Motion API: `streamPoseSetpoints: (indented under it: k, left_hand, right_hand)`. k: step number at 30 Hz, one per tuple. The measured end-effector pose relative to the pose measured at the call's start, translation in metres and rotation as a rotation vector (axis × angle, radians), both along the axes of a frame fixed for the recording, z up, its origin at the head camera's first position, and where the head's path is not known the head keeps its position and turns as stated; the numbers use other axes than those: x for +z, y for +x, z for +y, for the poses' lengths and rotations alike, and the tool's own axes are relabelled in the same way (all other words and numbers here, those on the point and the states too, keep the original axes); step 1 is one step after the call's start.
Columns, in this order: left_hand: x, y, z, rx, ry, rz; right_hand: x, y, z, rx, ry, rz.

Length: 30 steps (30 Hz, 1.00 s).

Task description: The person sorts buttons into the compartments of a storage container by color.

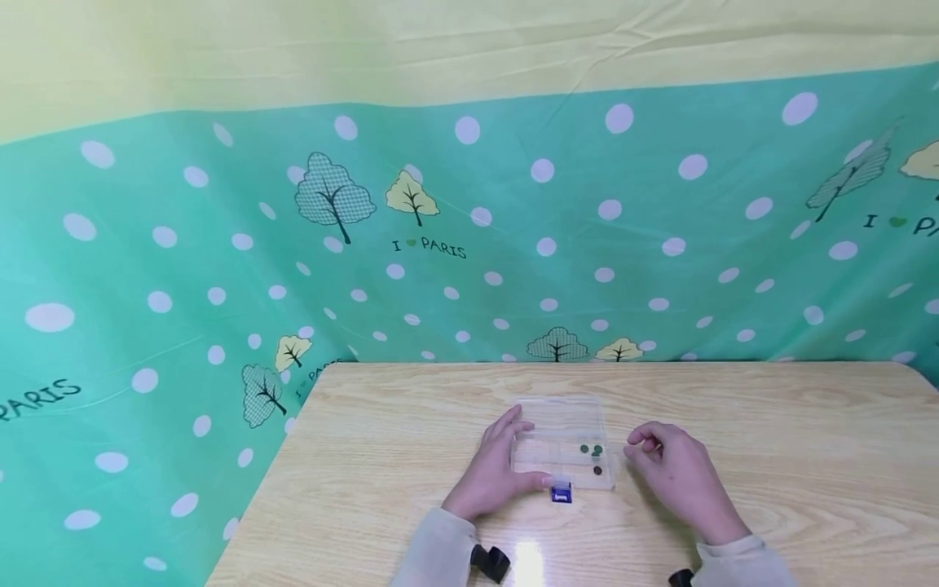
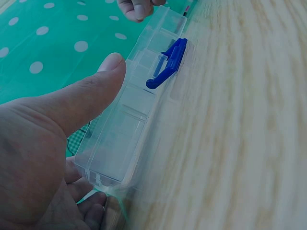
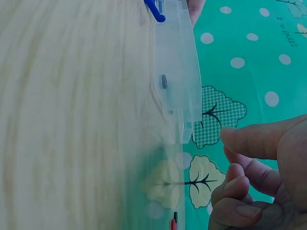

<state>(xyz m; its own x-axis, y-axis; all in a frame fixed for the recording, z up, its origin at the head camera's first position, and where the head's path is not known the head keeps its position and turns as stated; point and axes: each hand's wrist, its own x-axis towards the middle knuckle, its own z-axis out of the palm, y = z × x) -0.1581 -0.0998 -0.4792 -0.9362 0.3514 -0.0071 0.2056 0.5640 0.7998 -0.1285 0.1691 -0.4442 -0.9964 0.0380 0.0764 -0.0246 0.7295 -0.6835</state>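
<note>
A clear plastic compartment box (image 1: 539,456) with a blue latch (image 1: 561,492) on its front side lies on the table. My left hand (image 1: 499,469) holds it at the left, thumb along the front near the latch and fingers around the left end. On the box's right side show a few small dark green discs (image 1: 584,449) and a dark reddish one (image 1: 597,470). Just right of the box is my right hand (image 1: 675,473), its fingers loosely bent and thumb tip close to the index finger. Nothing shows between them in the right wrist view.
Small red and black pieces (image 3: 173,223) lie on the table near the right hand. The wood-grain table (image 1: 807,456) extends to both sides. Behind it hangs a green dotted cloth (image 1: 513,269) with trees on it.
</note>
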Motion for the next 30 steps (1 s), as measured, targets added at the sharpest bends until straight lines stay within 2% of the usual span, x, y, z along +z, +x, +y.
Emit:
streamPoseSetpoints:
  k: [12, 30]
  left_hand:
    - [0.001, -0.001, 0.001, -0.002, -0.018, -0.002]
    - [0.0, -0.001, 0.001, 0.002, -0.006, -0.002]
  right_hand:
    - [-0.001, -0.003, 0.02, -0.022, 0.021, 0.017]
    - [-0.001, -0.006, 0.04, -0.042, 0.023, -0.015]
